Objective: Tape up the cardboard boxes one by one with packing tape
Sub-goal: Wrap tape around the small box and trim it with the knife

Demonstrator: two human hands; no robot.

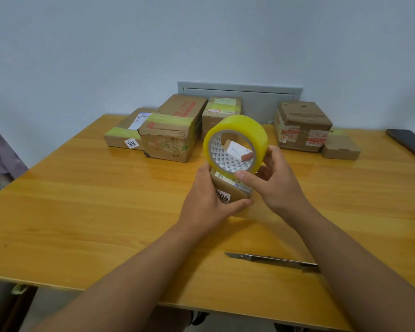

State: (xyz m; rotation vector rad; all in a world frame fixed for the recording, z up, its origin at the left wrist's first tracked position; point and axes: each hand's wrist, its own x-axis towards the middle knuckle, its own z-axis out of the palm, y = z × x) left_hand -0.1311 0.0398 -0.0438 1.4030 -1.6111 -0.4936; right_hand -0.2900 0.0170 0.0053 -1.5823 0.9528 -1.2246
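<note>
Frame centre, above the bench [82, 188]: left hand [206, 200], grip clamped round a small cardboard box [228, 190]; right hand [276, 178], grip clamped on the yellow tape roll [237, 130] just above.

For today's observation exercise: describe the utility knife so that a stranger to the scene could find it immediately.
Start at the yellow wooden table and look to its near edge, right of centre. The utility knife lies flat there, alone, below the right hand. It is the only slim metal thing; everything else nearby is cardboard or tape.
</note>
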